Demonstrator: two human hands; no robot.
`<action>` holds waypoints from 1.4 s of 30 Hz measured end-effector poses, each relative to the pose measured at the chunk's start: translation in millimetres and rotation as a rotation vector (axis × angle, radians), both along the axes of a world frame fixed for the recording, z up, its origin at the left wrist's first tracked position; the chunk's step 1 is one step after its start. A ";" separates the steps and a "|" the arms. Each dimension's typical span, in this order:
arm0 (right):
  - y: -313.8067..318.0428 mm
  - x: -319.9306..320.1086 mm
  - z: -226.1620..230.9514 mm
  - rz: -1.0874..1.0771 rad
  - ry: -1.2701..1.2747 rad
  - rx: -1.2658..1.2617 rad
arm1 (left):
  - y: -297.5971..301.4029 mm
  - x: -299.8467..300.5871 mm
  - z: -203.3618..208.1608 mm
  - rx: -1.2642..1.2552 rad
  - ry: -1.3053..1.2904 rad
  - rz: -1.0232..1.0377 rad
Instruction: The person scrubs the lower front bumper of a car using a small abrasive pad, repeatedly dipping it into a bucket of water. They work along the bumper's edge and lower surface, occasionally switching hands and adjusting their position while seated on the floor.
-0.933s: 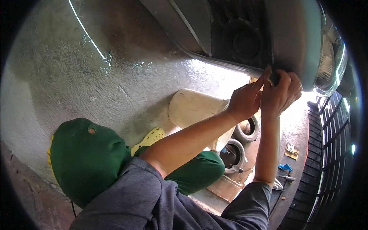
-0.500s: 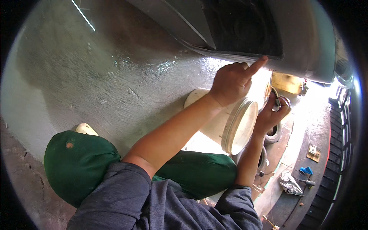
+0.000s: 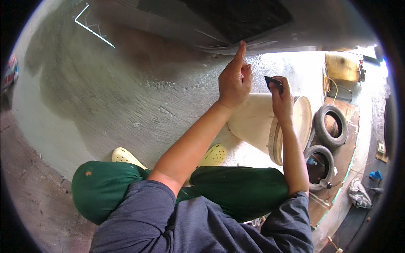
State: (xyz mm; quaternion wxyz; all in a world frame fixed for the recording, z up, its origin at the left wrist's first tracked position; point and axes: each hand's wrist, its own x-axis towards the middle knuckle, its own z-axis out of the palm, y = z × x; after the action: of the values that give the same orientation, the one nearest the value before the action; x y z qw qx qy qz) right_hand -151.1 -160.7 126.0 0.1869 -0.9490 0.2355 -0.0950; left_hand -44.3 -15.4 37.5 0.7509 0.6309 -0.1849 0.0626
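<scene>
1. Head view, against the frame half a second back: your left hand (image 3: 234,80) has kept its forefinger up on the lower edge of the grey car panel (image 3: 270,40), while your right hand (image 3: 280,99) has climbed from low beside the bucket to sit just beside the left one.
2. Your left hand grips nothing; one finger is stretched out, the others curled in.
3. Your right hand is pinched shut on a small dark pad (image 3: 272,81), held near the panel edge but not visibly touching it.
4. Judging progress: the pad is raised and ready and the finger marks a spot, yet no rubbed patch shows, so the work on that edge looks barely begun.
5. Edges: the panel's lip runs right above both hands, with a dark opening (image 3: 236,17) behind it.
6. Room: open concrete floor (image 3: 126,97) lies to your left; to your right the tipped cream bucket (image 3: 261,124) and two tyres (image 3: 331,124) crowd close.
</scene>
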 end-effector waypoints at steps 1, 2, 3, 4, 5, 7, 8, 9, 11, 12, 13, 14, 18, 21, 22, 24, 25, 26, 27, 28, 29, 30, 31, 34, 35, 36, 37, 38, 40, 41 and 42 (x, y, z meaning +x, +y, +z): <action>1.2 1.3 0.5 -0.029 -0.023 0.040 | -1.9 -1.6 5.6 -0.047 0.002 0.018; -0.4 1.0 -1.6 -0.033 -0.022 0.038 | -2.8 -1.6 10.2 -0.068 -0.002 0.008; -4.1 0.0 -3.3 -0.037 -0.021 0.036 | -3.8 -0.9 14.7 -0.089 -0.005 -0.003; -5.8 -1.4 -3.7 -0.041 -0.017 0.033 | -3.5 -0.5 21.3 -0.112 -0.005 -0.014; -7.3 -2.5 -4.2 -0.009 -0.043 0.005 | -3.6 1.1 27.8 -0.114 -0.032 -0.009; -7.3 -5.8 -5.0 -0.044 -0.027 0.038 | -3.5 3.9 42.1 -0.146 -0.099 -0.023; -6.4 -5.7 -3.7 -0.055 -0.015 0.053 | -3.4 5.3 49.0 -0.165 -0.128 -0.025; -5.5 -4.8 -2.8 -0.062 -0.023 0.069 | -3.4 7.8 55.8 -0.150 -0.174 -0.023; 2.2 0.4 2.6 -0.081 -0.003 0.063 | -7.1 9.2 53.5 -0.128 -0.137 -0.029; 5.1 2.3 3.3 -0.089 0.007 0.061 | -7.3 9.6 51.6 -0.117 -0.119 -0.031; 4.9 1.4 3.9 -0.094 0.015 0.064 | -8.0 7.6 47.7 -0.084 -0.099 -0.031; 4.4 0.4 4.0 -0.097 0.023 0.067 | -7.9 5.3 43.4 -0.050 -0.080 -0.031; 2.8 0.9 4.0 -0.020 0.011 0.020 | -10.6 -0.7 17.2 0.019 -0.005 -0.028; 4.2 4.0 1.9 0.017 -0.017 0.023 | -9.3 0.2 -0.4 0.067 0.020 -0.029; 2.6 3.4 1.7 0.024 -0.015 0.018 | -9.9 0.0 -7.3 0.098 0.022 -0.036; -1.2 2.0 1.2 0.037 -0.010 0.009 | -12.0 -0.5 -20.6 0.162 0.026 -0.052; -1.2 2.5 1.1 0.030 -0.008 0.027 | -12.1 -1.2 -26.4 0.195 0.047 -0.052; -0.8 3.1 1.5 0.023 -0.007 0.045 | -12.1 -2.2 -32.1 0.195 0.068 -0.044; -0.1 3.9 1.6 0.017 -0.005 0.062 | -12.0 -3.2 -37.7 0.195 0.088 -0.035; -0.3 3.9 2.3 0.026 -0.007 0.059 | -12.2 -4.3 -40.9 0.192 0.109 -0.028; -0.3 4.3 2.9 0.035 -0.009 0.055 | -11.8 -4.7 -44.4 0.197 0.115 -0.038; -0.3 4.9 3.1 0.045 -0.012 0.051 | -10.9 -4.8 -48.0 0.201 0.120 -0.047; -1.1 4.9 3.8 0.054 -0.015 0.044 | -10.6 -5.0 -48.0 0.204 0.127 -0.058; -2.7 5.7 4.4 0.054 -0.009 0.039 | -11.1 -6.1 -44.3 0.163 0.146 -0.042; -2.9 6.1 4.2 0.035 0.005 0.047 | -10.7 -4.9 -41.9 0.132 0.148 -0.032; -2.7 6.4 4.3 0.016 0.020 0.055 | -10.3 -3.2 -39.5 0.101 0.149 -0.022; -1.6 7.5 3.9 0.010 0.020 0.068 | -9.3 -1.8 -39.4 0.071 0.151 -0.008; -0.2 8.7 3.6 0.003 0.021 0.082 | -9.2 1.0 -39.3 0.028 0.188 -0.013; 1.2 8.5 1.8 0.009 0.017 0.063 | -9.3 8.2 -37.9 -0.056 0.265 -0.021; 0.6 6.4 -0.4 0.021 0.012 0.031 | -8.7 9.9 -36.5 -0.084 0.272 -0.020; 0.7 4.5 -1.8 0.032 0.007 -0.001 | -8.6 11.5 -34.9 -0.111 0.280 -0.020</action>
State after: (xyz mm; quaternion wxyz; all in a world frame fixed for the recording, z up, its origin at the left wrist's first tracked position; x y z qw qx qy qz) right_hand -146.6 -159.9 124.2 0.1871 -0.9531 0.2208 -0.0889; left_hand -32.9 -24.0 2.6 0.8037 0.5891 -0.0810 -0.0233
